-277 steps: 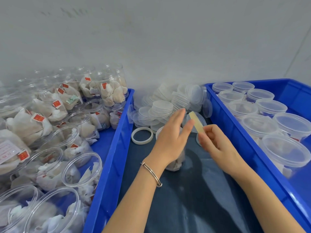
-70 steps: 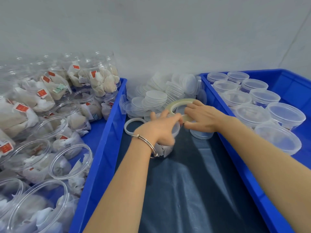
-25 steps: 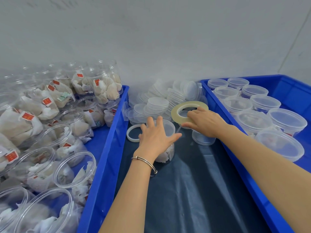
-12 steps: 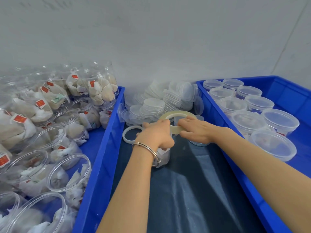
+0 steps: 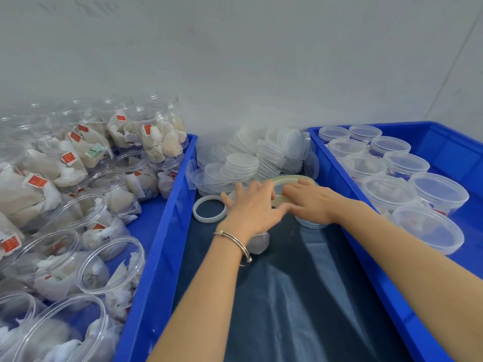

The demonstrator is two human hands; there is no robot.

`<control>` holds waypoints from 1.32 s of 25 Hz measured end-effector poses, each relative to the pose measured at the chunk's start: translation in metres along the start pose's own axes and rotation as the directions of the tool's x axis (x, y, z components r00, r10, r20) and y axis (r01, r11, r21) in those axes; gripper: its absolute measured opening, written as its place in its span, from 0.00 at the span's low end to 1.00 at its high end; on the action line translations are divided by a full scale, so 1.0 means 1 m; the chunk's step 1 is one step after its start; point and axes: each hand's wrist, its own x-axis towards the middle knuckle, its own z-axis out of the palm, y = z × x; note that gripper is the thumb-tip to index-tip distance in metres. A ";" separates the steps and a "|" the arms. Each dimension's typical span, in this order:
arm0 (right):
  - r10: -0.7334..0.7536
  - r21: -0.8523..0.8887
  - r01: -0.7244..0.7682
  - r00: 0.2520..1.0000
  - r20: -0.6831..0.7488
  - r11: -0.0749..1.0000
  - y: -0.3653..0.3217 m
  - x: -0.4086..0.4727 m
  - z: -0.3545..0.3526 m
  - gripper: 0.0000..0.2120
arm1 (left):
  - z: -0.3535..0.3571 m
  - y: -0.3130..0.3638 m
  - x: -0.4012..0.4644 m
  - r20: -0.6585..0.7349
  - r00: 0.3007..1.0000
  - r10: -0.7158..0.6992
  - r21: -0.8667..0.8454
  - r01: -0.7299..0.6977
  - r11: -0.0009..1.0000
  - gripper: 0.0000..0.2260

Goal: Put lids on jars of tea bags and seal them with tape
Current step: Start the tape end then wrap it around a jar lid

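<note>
Half a second earlier the left hand [image 5: 254, 207] had been curled over the jar; now its fingers [image 5: 264, 188] lay spread and nearly straight across the top of the small clear plastic jar of tea bags [image 5: 257, 241], pressing down on it, and the roll had shifted only slightly. That jar stood on the dark blue sheet covering the counter [image 5: 300, 296], mostly hidden under the hand, with a thin metal bangle [image 5: 235, 240] round the wrist.

A white plastic ring [image 5: 209, 209] lay flat just left of the jar, and a heap of round translucent plastic lids [image 5: 251, 158] was stacked against the grey wall [image 5: 235, 61] behind. Another clear lidded tub [image 5: 311, 222] sat partly under the right wrist.

The right hand [image 5: 311, 202] gripped the yellowish translucent roll of sealing tape [image 5: 287, 180], fingers curled over its near edge, the roll tilted and held against the jar's top beside the left fingertips. Whether tape was already stuck to the jar could not be told.

A blue plastic crate on the left [image 5: 159, 244] held many open clear jars [image 5: 109, 265] filled with white tea bags bearing red tags [image 5: 38, 181]. A blue plastic crate on the right [image 5: 366, 257] held clear jars with lids on [image 5: 426, 228], standing in rows.
</note>
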 end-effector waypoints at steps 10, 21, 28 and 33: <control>0.034 0.039 -0.031 0.997 -0.075 0.999 -0.005 -0.001 -0.001 0.16 | 0.019 -0.011 0.009 -0.211 0.970 0.122 0.141 -0.094 0.986 0.11; 0.051 -0.093 -0.068 0.984 -0.173 0.993 -0.012 0.000 0.001 0.15 | 0.026 -0.009 0.009 -0.330 0.939 0.101 0.167 -0.047 0.985 0.10; 0.041 -0.106 -0.058 0.986 -0.160 0.993 -0.008 0.001 0.003 0.18 | 0.030 -0.012 0.011 -0.366 0.922 0.127 0.183 -0.063 0.981 0.10; 0.027 -0.107 -0.045 0.986 -0.166 0.993 -0.008 0.001 0.002 0.17 | 0.033 -0.012 0.011 -0.394 0.911 0.122 0.206 -0.042 0.978 0.10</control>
